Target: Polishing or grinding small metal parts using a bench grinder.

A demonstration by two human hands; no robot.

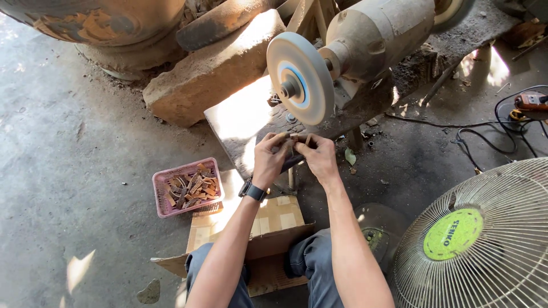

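Note:
Both hands meet just below the grey grinding wheel (300, 77) of a bench grinder (377, 34). My left hand (270, 157) and my right hand (319, 157) pinch a small brown wooden piece (292, 140) between their fingertips, held a little under the wheel's lower edge. It is too small to tell whether it touches the wheel. A dark watch (253, 190) sits on my left wrist. To the left on the floor stands a pink plastic basket (161, 181) with several similar small brown pieces in it.
The grinder sits on a low dusty bench (240, 122). A large stone block (211, 74) lies behind it. Flattened cardboard (279, 219) lies under my knees. A wire-guarded fan (479, 239) stands at the lower right. Black cables (491, 134) and an orange tool (531, 101) lie at the right.

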